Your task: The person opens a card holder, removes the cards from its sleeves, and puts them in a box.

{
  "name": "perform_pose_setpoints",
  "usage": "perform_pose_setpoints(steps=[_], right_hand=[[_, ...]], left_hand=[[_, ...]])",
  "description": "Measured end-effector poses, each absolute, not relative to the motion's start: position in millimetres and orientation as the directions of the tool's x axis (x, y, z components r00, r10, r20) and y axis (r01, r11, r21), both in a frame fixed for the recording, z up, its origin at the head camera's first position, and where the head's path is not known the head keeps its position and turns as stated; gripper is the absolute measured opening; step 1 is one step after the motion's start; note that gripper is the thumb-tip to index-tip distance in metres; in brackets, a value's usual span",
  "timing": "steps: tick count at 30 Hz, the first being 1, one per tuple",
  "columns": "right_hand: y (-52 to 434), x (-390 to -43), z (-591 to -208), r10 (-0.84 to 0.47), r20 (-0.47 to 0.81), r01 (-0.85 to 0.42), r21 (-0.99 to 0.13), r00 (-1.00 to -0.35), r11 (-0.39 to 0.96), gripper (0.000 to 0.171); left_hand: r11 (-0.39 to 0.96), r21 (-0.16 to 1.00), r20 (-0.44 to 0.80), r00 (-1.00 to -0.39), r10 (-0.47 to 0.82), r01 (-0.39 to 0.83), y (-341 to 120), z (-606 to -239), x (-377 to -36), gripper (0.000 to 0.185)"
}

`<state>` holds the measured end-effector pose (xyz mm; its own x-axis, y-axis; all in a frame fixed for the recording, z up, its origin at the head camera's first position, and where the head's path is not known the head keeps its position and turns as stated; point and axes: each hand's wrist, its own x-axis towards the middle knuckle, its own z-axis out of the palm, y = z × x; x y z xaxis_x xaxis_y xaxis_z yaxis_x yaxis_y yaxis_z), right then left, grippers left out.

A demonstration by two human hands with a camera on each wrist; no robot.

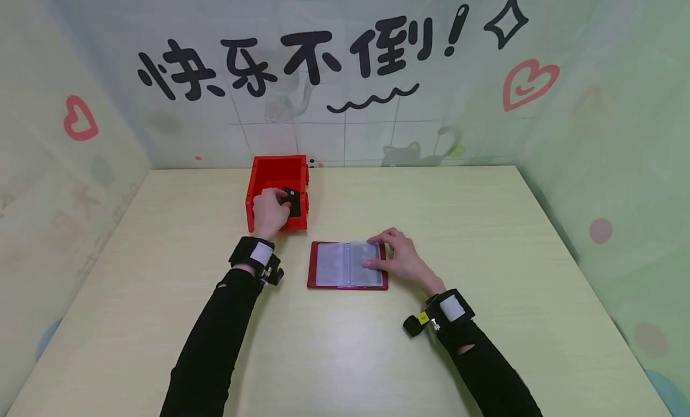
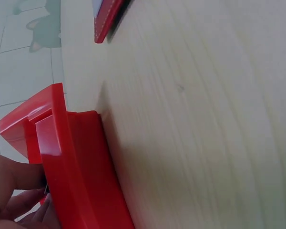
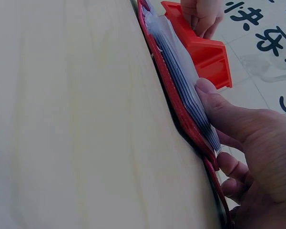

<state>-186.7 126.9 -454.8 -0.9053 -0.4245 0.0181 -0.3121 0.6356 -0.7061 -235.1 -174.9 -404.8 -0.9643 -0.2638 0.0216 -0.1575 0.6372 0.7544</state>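
An open card holder [image 1: 331, 265] with a red cover and clear plastic sleeves [image 3: 178, 62] lies on the table. My right hand [image 1: 401, 255] grips its right side, the thumb on the top sleeve and the fingers curled at the cover's edge. To the left and farther back stands a red plastic bin [image 1: 277, 171]. Reaching into it, my left hand [image 1: 271, 212] pinches a flat black card-like piece [image 1: 293, 202] between thumb and fingers. In the left wrist view the bin's wall [image 2: 88, 162] hides most of that piece.
The pale wooden table [image 1: 345, 357] meets a printed backdrop [image 1: 345, 129] right behind the bin. Side panels [image 1: 609, 165] rise at left and right. Each wrist wears a black camera band [image 1: 450, 309].
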Motion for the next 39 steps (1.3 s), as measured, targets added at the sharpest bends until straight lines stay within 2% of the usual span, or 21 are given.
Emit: perform_pose_setpoints(steps=[13, 32, 36, 39], right_hand=[[127.5, -186.9, -455.7, -0.425, 0.018, -0.311, -0.708, -0.905, 0.634, 0.05], [126.9, -186.5, -453.5, -0.424, 0.011, -0.305, -0.712, -0.906, 0.632, 0.051], [127.1, -185.7, -452.1, -0.423, 0.012, -0.306, -0.709, -0.906, 0.635, 0.051], [127.1, -185.4, -451.6, -0.423, 0.008, -0.302, -0.712, -0.906, 0.634, 0.051]], left_hand=[[0.775, 0.61, 0.035, -0.972, -0.231, -0.162, -164.8, -410.8, -231.4, 0.035], [0.891, 0.423, -0.045, -0.986, -0.16, -0.164, -162.0, -408.0, -226.0, 0.023], [0.907, 0.399, -0.02, -0.99, -0.138, -0.135, -162.1, -411.4, -224.4, 0.027], [0.915, 0.392, 0.052, -0.991, -0.125, -0.095, -162.5, -415.0, -221.0, 0.031]])
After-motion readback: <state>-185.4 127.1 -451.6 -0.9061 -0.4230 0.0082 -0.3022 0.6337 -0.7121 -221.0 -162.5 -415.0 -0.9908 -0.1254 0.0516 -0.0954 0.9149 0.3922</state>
